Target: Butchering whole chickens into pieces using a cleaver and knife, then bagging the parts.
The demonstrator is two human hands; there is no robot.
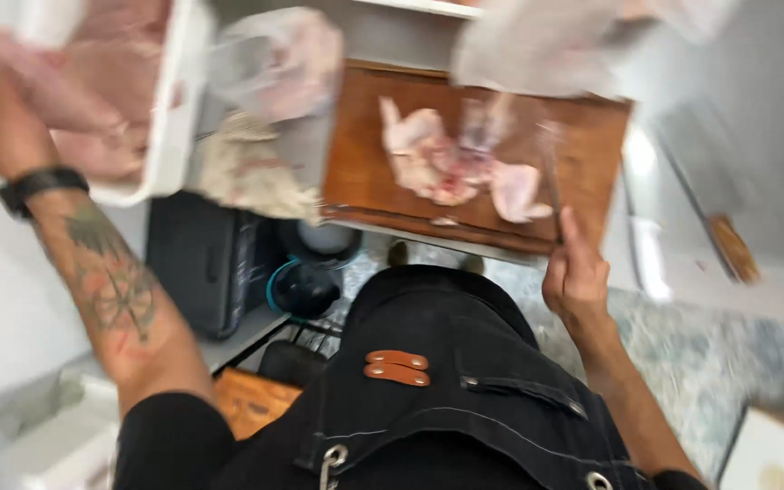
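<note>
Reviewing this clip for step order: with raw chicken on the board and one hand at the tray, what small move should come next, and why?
Probably bring the left hand back from the white tray of raw meat to steady the chicken on the wooden board. The right hand holds what looks like a knife at the board's edge, and nothing is holding the chicken. The picture is blurred, so the left hand's grip is unclear.

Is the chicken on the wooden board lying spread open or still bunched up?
Spread open. The raw chicken lies flat on the wooden cutting board, pale pieces fanned either side of a pinker middle. Motion blur hides finer detail.
</note>
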